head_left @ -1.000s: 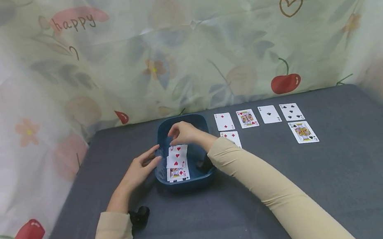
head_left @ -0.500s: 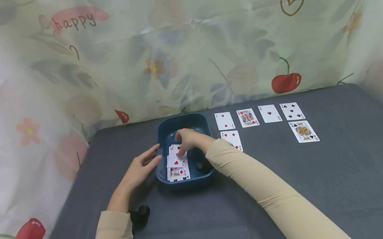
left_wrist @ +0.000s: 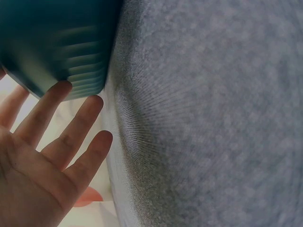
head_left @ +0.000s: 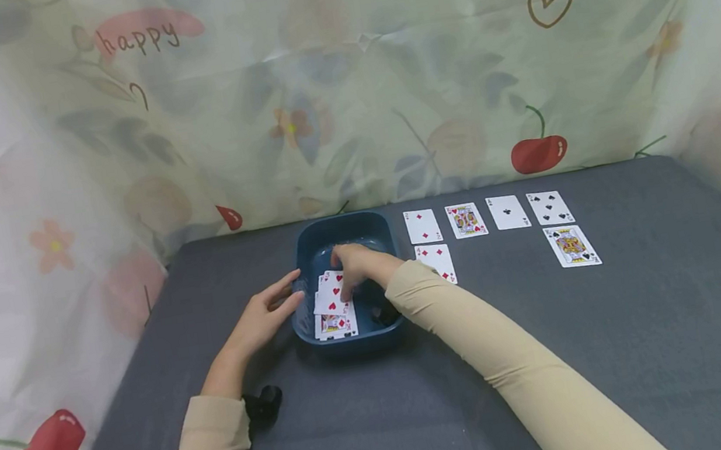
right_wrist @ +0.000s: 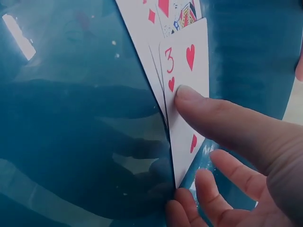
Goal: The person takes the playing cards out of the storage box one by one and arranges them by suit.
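Note:
A dark blue plastic tray (head_left: 358, 345) stands on the grey cloth, with a small overlapping pile of playing cards inside it at the left. The three of hearts (right_wrist: 189, 61) lies uppermost, over a face card of diamonds (head_left: 334, 325). My right hand (head_left: 361, 266) reaches into the tray and pinches the three of hearts, thumb on its printed face and fingertips at its end edge. Beside the tray's left wall, my left hand (head_left: 261, 324) has its fingers spread, fingertips at the wall; in the left wrist view its palm shows empty.
Right of the tray, playing cards lie face up in two rows: two of diamonds (head_left: 422, 226), king of hearts (head_left: 467, 221), a club card (head_left: 508, 212), a spade card (head_left: 550, 208), a diamond card (head_left: 433, 264) partly behind the right sleeve, king of spades (head_left: 572, 246). A patterned curtain (head_left: 366, 82) hangs behind.
My right hand has come down from the tray's far part onto the card pile, thumb now on the three of hearts. The left hand stays at the tray's side.

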Motion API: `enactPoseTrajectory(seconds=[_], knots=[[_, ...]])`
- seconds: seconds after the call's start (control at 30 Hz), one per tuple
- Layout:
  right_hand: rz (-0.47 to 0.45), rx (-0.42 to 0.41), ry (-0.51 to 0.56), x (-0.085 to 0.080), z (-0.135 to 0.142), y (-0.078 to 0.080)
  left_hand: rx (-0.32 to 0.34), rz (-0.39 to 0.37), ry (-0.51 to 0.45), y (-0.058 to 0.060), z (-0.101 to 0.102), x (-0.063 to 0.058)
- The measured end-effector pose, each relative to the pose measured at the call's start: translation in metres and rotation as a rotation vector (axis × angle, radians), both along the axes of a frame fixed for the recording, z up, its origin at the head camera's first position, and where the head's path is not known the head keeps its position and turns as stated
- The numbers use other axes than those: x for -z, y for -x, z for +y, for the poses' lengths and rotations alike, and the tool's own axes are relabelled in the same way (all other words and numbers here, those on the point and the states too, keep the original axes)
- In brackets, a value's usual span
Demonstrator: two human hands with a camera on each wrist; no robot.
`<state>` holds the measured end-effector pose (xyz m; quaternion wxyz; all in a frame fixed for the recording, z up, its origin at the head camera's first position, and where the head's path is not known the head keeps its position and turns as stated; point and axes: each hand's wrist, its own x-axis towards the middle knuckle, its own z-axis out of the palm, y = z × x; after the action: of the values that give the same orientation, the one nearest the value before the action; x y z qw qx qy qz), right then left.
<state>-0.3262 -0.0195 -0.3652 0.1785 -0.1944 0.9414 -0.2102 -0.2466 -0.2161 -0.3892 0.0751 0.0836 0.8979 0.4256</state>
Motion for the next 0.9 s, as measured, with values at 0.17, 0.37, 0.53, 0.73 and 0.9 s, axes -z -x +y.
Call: enactPoseTrajectory(seconds=[0.17, 0.37, 0.53, 0.73, 0.9], knots=[[-0.006, 0.017, 0.03, 0.001, 0.001, 0.0, 0.003, 0.0, -0.003, 0.0, 0.0, 0.001], [-0.022, 0.022, 0.029, 0.003, 0.002, 0.002, 0.006, 0.001, -0.003, 0.001, -0.001, 0.001], [-0.016, 0.05, 0.044, 0.004, 0.002, 0.003, 0.006, -0.005, 0.006, 0.0, 0.0, 0.0], [0.037, 0.052, 0.087, -0.002, 0.005, 0.005, 0.003, -0.012, 0.009, -0.001, 0.001, -0.001], [0.051, 0.017, 0.163, -0.014, 0.01, 0.006, -0.004, -0.015, 0.012, -0.002, 0.001, -0.001]])
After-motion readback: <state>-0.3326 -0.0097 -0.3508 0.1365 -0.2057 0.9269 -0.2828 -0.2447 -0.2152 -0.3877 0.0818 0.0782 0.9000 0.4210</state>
